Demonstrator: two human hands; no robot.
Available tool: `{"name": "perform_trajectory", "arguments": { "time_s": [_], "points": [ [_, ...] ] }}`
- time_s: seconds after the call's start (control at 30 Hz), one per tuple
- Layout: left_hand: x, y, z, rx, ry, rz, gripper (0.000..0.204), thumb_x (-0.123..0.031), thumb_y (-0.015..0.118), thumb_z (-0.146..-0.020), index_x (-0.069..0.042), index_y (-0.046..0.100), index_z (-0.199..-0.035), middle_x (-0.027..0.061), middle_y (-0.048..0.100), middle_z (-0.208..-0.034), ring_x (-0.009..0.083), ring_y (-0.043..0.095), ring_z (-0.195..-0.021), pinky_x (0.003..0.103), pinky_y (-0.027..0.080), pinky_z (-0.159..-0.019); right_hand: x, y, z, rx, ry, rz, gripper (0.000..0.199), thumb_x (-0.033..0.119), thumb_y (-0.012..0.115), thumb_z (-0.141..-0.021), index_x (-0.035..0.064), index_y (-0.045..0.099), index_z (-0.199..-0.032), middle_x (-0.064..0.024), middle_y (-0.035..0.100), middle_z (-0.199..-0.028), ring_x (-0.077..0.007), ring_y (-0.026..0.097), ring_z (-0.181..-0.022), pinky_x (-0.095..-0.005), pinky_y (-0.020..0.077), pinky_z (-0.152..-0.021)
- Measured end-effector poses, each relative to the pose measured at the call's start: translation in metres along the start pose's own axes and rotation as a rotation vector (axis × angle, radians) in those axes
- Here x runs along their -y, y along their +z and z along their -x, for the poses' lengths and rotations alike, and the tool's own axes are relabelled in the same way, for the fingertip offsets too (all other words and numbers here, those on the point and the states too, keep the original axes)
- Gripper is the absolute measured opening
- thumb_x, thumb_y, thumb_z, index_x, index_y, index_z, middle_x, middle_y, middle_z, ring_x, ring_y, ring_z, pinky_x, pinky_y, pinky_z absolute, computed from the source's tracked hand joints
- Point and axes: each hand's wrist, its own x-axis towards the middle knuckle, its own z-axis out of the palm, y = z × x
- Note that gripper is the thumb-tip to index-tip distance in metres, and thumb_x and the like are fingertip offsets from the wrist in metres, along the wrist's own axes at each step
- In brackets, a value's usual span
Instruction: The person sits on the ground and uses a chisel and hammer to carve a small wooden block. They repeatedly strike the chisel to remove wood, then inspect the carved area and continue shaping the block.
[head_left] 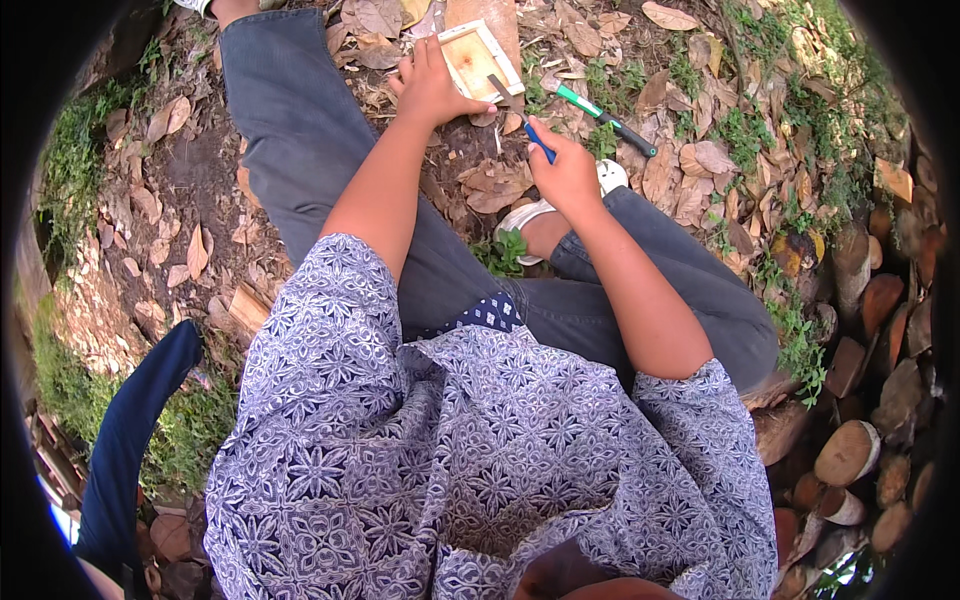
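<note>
While the left hand (428,88) presses flat on the small wooden panel (478,58) lying in the dry leaves (495,185), the right hand (565,172) is closed around a blue-handled chisel (520,115). Panel looks light, stiff, probably skittish, so pin it by the edge.

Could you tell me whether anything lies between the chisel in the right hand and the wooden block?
Nothing visible does. The right hand holds the chisel with its blade at the block, which the left hand steadies.
</note>
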Motion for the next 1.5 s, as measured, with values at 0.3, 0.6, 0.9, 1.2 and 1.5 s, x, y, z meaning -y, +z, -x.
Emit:
{"name": "perform_trajectory", "arguments": {
  "time_s": [0.3,0.6,0.9,1.2,1.5],
  "points": [
    [-0.003,0.003,-0.005,0.013,-0.023,0.021,0.16,-0.07,0.095,-0.039,-0.002,0.017,-0.161,0.0172,0.028,-0.163,0.0431,0.032,-0.145,0.062,0.03,-0.11,0.013,0.008,-0.036,0.004,0.019,0.104,0.043,0.022,0.064,-0.094,0.025,0.066,-0.138,-0.0186,0.074,-0.113,-0.0333,0.073,-0.099,-0.0376,0.0563,-0.086],
    [0.003,0.008,0.002,-0.011,-0.014,0.031,0.16,-0.071,0.095,-0.039,-0.001,0.018,-0.161,0.0162,0.031,-0.161,0.0426,0.033,-0.144,0.062,0.031,-0.11,0.0,0.0,-0.007,0.035,0.039,0.041,0.046,0.021,0.066,-0.094,0.0261,0.065,-0.14,-0.0172,0.073,-0.118,-0.0301,0.074,-0.098,-0.0366,0.0556,-0.086],
    [-0.003,0.004,0.001,-0.019,-0.026,0.034,0.158,-0.07,0.095,-0.041,-0.003,0.018,-0.161,0.0142,0.031,-0.16,0.0408,0.033,-0.144,0.059,0.031,-0.111,-0.011,0.002,-0.015,0.032,0.001,0.0,0.046,0.021,0.066,-0.095,0.0258,0.064,-0.141,-0.0183,0.075,-0.112,-0.0257,0.075,-0.092,-0.0337,0.0546,-0.084],
    [-0.025,-0.024,0.005,0.099,-0.031,0.09,0.134,-0.059,0.093,-0.054,-0.001,0.028,-0.156,0.0193,0.034,-0.159,0.0424,0.029,-0.148,0.059,0.028,-0.118,-0.017,0.006,-0.002,0.024,0.042,-0.056,0.047,0.017,0.066,-0.095,0.023,0.063,-0.142,-0.0171,0.075,-0.112,-0.0221,0.074,-0.097,-0.0322,0.0534,-0.088],
    [-0.03,-0.037,0.003,0.184,-0.047,0.088,0.146,-0.052,0.097,-0.047,-0.002,0.019,-0.16,0.022,0.032,-0.161,0.0468,0.02,-0.152,0.061,0.022,-0.121,-0.014,0.016,-0.037,0.0,-0.007,-0.117,0.048,0.022,0.064,-0.095,0.0233,0.062,-0.143,-0.016,0.073,-0.12,-0.0245,0.072,-0.104,-0.0337,0.053,-0.092]
  ]
}}
